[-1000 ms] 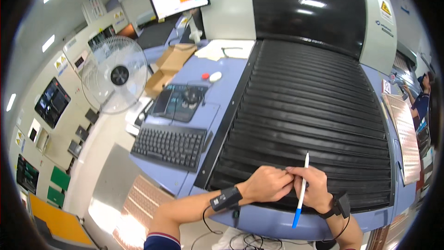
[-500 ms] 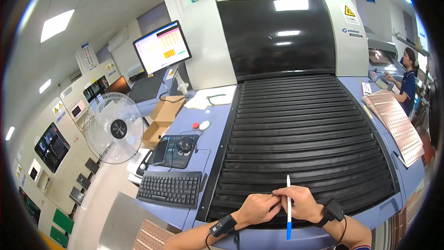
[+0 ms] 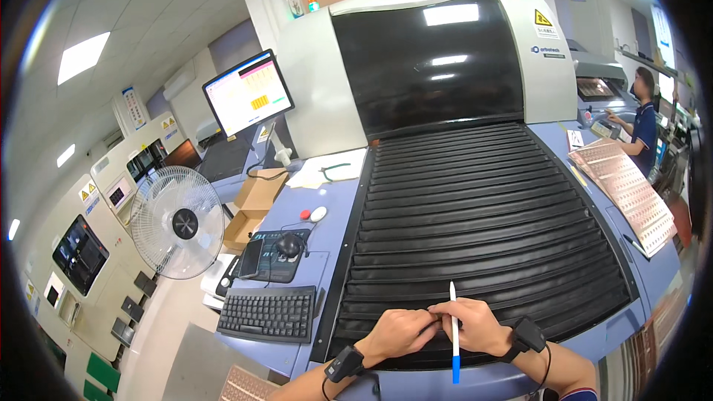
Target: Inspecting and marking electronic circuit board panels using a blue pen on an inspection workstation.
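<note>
White pen (image 3: 454, 319) gripped in right hand (image 3: 479, 329), above near end of black ribbed bed (image 3: 475, 241); no writing underway. Left hand (image 3: 399, 333) curled, meeting right's fingertips; cannot tell if holding anything. Copper-coloured panel (image 3: 624, 194) untouched, well apart, on worktop (image 3: 658, 273).

Bright ceiling panels (image 3: 84, 57) glare in the black window (image 3: 416, 89); edges curve and darken.

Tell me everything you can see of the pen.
The pen is slim and straight, with a white barrel, plastic by its look, and a blue near end. Its narrower end points away from the person, over the black ribbed cover. The right hand holds it.
</note>
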`<state>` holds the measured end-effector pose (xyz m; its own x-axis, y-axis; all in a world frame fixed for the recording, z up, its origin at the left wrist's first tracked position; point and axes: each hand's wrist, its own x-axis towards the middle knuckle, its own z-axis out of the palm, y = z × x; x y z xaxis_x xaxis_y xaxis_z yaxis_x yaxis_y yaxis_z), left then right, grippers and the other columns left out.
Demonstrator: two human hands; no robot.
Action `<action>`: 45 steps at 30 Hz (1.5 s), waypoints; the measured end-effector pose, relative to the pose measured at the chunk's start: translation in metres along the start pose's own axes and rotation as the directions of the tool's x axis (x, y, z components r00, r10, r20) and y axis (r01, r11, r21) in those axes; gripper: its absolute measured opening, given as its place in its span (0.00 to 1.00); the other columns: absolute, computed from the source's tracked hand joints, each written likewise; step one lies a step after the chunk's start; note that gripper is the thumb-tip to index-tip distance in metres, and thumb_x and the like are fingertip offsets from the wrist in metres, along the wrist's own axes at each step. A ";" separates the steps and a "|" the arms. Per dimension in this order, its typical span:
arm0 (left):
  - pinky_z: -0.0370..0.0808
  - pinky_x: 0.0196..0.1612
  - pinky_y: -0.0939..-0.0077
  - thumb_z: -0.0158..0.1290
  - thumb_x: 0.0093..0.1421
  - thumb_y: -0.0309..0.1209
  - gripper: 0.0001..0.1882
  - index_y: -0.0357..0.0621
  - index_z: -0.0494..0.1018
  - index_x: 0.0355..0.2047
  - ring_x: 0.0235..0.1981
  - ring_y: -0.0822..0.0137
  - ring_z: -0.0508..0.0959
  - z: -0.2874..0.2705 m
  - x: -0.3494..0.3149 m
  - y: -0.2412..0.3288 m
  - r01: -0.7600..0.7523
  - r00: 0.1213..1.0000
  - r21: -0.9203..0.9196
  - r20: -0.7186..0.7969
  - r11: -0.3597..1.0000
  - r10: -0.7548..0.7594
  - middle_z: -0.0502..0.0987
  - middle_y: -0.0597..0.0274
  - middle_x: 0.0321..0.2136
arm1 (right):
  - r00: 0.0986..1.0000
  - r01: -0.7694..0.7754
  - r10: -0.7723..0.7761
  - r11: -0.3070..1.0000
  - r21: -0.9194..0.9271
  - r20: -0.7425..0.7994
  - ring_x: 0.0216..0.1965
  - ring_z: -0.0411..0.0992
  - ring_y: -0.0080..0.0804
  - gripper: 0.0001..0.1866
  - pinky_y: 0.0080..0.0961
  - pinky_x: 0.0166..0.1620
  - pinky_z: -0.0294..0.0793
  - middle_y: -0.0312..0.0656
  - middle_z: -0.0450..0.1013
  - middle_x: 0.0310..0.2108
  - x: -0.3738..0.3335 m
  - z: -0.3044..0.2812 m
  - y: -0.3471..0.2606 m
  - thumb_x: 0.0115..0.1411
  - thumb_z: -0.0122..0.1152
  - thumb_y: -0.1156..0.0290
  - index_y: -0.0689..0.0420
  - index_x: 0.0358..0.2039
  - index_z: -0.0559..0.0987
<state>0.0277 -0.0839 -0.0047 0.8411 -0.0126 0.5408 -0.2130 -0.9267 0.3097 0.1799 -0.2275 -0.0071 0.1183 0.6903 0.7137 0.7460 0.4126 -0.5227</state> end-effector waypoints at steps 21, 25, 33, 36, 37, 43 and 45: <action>0.80 0.28 0.67 0.60 0.60 0.28 0.06 0.42 0.75 0.35 0.25 0.57 0.85 -0.037 0.002 -0.058 0.425 0.829 0.022 -0.412 0.905 -0.379 0.82 0.55 0.23 | 0.949 -0.174 0.119 0.969 -0.173 -0.292 0.31 0.82 0.33 0.14 0.24 0.36 0.80 0.47 0.82 0.32 0.017 -0.045 0.031 0.56 0.56 0.88 0.63 0.41 0.82; 0.80 0.30 0.63 0.59 0.60 0.31 0.07 0.43 0.75 0.35 0.26 0.54 0.84 -0.035 -0.001 -0.074 0.493 0.775 -0.043 -0.432 0.869 -0.461 0.83 0.56 0.24 | 0.925 -0.242 0.185 0.961 -0.138 -0.331 0.32 0.82 0.32 0.16 0.24 0.38 0.80 0.49 0.83 0.36 0.016 -0.059 0.049 0.56 0.54 0.88 0.65 0.45 0.79; 0.75 0.53 0.51 0.59 0.61 0.35 0.21 0.38 0.72 0.52 0.55 0.42 0.75 -0.031 -0.013 -0.092 0.588 0.772 0.193 -0.425 0.786 -0.473 0.72 0.43 0.57 | 0.911 -0.316 0.239 0.927 -0.200 -0.336 0.38 0.84 0.36 0.13 0.26 0.40 0.80 0.54 0.83 0.38 0.011 -0.068 0.067 0.61 0.58 0.83 0.65 0.47 0.78; 0.74 0.56 0.51 0.59 0.62 0.38 0.25 0.37 0.72 0.55 0.58 0.39 0.72 -0.024 -0.022 -0.100 0.644 0.748 0.211 -0.375 0.735 -0.548 0.68 0.41 0.62 | 0.897 -0.387 0.311 0.896 -0.217 -0.314 0.39 0.83 0.37 0.14 0.26 0.41 0.79 0.53 0.83 0.38 0.012 -0.066 0.069 0.60 0.59 0.82 0.63 0.47 0.78; 0.73 0.57 0.51 0.59 0.62 0.39 0.26 0.37 0.72 0.56 0.58 0.37 0.72 -0.025 -0.018 -0.097 0.672 0.730 0.178 -0.328 0.719 -0.600 0.67 0.40 0.63 | 0.902 -0.381 0.308 0.899 -0.218 -0.303 0.39 0.83 0.37 0.14 0.26 0.41 0.79 0.53 0.83 0.38 0.011 -0.068 0.070 0.60 0.59 0.82 0.63 0.47 0.78; 0.73 0.57 0.60 0.58 0.64 0.39 0.22 0.39 0.76 0.54 0.59 0.53 0.75 -0.034 -0.017 -0.113 0.545 0.646 -0.284 -0.457 0.789 -0.611 0.72 0.47 0.60 | 0.851 -0.518 0.525 0.833 -0.194 -0.022 0.43 0.82 0.39 0.30 0.31 0.45 0.80 0.54 0.81 0.44 0.008 -0.063 0.077 0.55 0.71 0.75 0.64 0.58 0.72; 0.75 0.54 0.63 0.57 0.65 0.35 0.18 0.39 0.77 0.52 0.56 0.59 0.77 -0.050 -0.010 -0.101 0.418 0.566 -0.455 -0.547 0.787 -0.617 0.73 0.53 0.59 | 0.933 -0.286 0.350 0.860 -0.423 0.080 0.38 0.80 0.38 0.40 0.31 0.44 0.78 0.48 0.79 0.40 0.003 -0.062 0.088 0.47 0.78 0.73 0.64 0.60 0.70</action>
<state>0.0161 0.0287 -0.0019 0.3349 0.7701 0.5429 -0.0424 -0.5632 0.8252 0.2860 -0.2257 -0.0219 0.3188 0.8362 0.4462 0.8850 -0.0942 -0.4559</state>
